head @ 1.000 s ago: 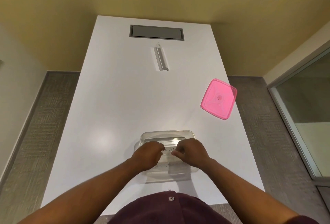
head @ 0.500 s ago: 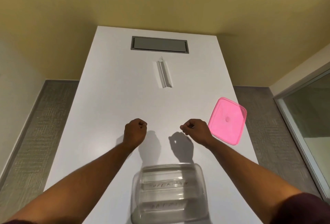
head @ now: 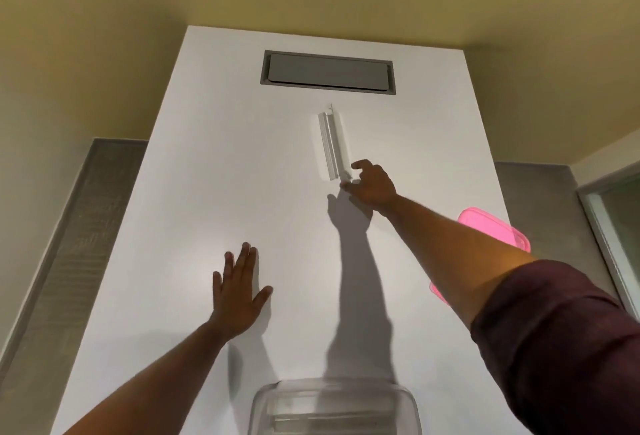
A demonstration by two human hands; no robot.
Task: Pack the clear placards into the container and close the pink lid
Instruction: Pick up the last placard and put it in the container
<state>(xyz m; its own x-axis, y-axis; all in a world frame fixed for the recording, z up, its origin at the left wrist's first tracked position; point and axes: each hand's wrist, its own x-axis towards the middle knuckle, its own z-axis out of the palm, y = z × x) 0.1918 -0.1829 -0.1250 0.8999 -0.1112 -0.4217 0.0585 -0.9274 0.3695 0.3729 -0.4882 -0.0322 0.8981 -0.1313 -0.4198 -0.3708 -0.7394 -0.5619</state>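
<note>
A long white table [head: 242, 164] runs to a yellow wall, grey carpet on both sides, a grey hatch [head: 327, 76] set in beyond the fingers. The right hand [head: 372, 185] pinches narrowly at the clear placard's [head: 331, 145] near end; whether it grips is unclear. The left hand [head: 239, 290] lies flat, fingers wide, with the container [head: 334, 407] behind both wrists and the pink lid [head: 495, 232] under the right forearm

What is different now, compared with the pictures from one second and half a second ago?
Both hands left the clear plastic container. The right hand stretched far forward to the near end of the clear acrylic placard; grip not yet closed. The left hand opened flat on the white table. Placard, container and pink plastic lid did not move.
</note>
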